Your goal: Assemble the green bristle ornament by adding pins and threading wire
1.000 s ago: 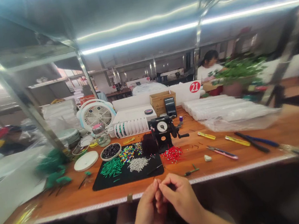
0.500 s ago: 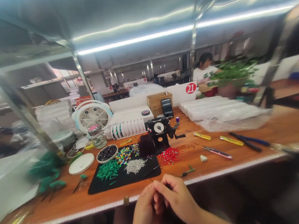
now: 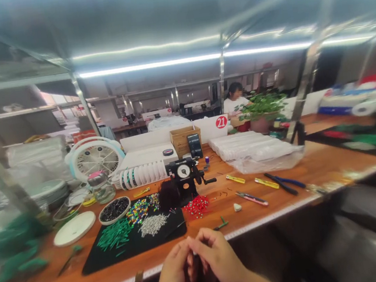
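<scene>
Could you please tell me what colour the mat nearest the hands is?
The mat is black; it shows in the head view.

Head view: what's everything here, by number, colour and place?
Fan: one, white-blue, back left
Cranked machine: one, black, centre
Mat: one, black, front
Bowl: one, white, left of machine
Thin pieces: many, green, on mat
Grains: many, grey, on mat
Beads: many, multicoloured, on mat
Bits: many, red, beside mat
Rolls: several, white, back right
Pliers: one, black-blue, right
Person: one, white top, background
Other items: uncounted, mixed, elsewhere
Left hand: one, bare, front centre
Right hand: one, bare, front centre
</scene>
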A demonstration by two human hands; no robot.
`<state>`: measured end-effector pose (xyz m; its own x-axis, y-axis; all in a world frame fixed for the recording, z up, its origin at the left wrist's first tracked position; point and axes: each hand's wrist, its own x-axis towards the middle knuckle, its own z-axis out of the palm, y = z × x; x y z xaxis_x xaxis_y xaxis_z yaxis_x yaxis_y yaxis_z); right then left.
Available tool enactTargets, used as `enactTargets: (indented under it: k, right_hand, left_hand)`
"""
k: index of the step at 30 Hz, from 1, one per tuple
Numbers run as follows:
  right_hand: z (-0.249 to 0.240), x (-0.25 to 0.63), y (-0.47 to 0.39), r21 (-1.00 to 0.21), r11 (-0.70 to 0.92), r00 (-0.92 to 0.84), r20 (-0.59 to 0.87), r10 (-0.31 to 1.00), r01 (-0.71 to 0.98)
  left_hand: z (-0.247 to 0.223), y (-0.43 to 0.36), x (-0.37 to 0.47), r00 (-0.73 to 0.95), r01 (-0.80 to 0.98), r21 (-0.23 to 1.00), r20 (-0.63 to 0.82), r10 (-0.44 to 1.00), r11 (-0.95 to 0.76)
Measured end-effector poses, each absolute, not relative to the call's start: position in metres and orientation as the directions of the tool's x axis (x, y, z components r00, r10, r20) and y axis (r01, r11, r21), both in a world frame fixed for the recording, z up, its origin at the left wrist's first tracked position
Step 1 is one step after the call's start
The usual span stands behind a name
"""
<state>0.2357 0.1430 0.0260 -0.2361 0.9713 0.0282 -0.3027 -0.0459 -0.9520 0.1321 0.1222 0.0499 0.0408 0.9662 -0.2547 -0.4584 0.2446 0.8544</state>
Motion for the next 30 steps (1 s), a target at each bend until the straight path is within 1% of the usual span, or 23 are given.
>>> enactTargets:
  k: [3,6,9,12,13,15,17,19,22,24,27,30]
  right_hand:
    - [0.027,0.239,0.145,-0.942,-0.043,-0.261,0.049,0.964,-0.334]
    - [0.026,0.245,0.147,-0.941,-0.033,-0.226,0.047,0.973,-0.336]
    - [0.026,0.247,0.150,-0.931,-0.012,-0.166,0.053,0.985,-0.365]
    - [0.027,0.246,0.152,-0.904,-0.045,-0.175,0.033,0.984,-0.424]
    - [0.027,0.246,0.153,-0.893,-0.071,-0.192,0.018,0.981,-0.445]
    - [0.026,0.245,0.155,-0.868,-0.126,-0.217,-0.022,0.976,-0.480]
    - [0.024,0.245,0.157,-0.846,-0.176,-0.230,-0.065,0.971,-0.504]
    - [0.022,0.244,0.160,-0.820,-0.211,-0.262,-0.077,0.962,-0.532]
    - [0.021,0.244,0.162,-0.795,-0.225,-0.294,-0.061,0.954,-0.563]
    - [0.023,0.243,0.163,-0.813,-0.206,-0.275,-0.059,0.960,-0.544]
    - [0.027,0.245,0.162,-0.872,-0.161,-0.219,-0.064,0.974,-0.462]
    - [0.030,0.248,0.163,-0.930,-0.102,-0.197,-0.032,0.980,-0.354]
  left_hand:
    - [0.052,0.127,0.134,0.033,-0.428,0.872,-0.247,0.969,0.237]
    - [0.055,0.134,0.131,-0.056,-0.365,0.909,-0.236,0.970,0.200]
    - [0.056,0.137,0.131,-0.102,-0.268,0.945,-0.223,0.970,0.189]
    - [0.058,0.135,0.132,-0.122,-0.137,0.973,-0.201,0.972,0.184]
    - [0.059,0.135,0.131,-0.138,-0.081,0.983,-0.175,0.975,0.165]
    - [0.060,0.135,0.128,-0.168,0.049,0.995,-0.077,0.983,0.086]
    - [0.059,0.137,0.123,-0.155,0.155,0.988,0.018,0.988,0.006]
    - [0.058,0.139,0.120,-0.113,0.208,0.978,0.060,0.992,-0.036]
    - [0.056,0.138,0.118,-0.074,0.221,0.974,0.058,0.996,-0.040]
    - [0.057,0.136,0.119,-0.056,0.204,0.978,0.049,0.997,-0.037]
    - [0.063,0.133,0.118,-0.069,0.192,0.981,0.035,0.997,-0.022]
    - [0.068,0.134,0.112,-0.094,0.264,0.964,0.061,0.994,-0.035]
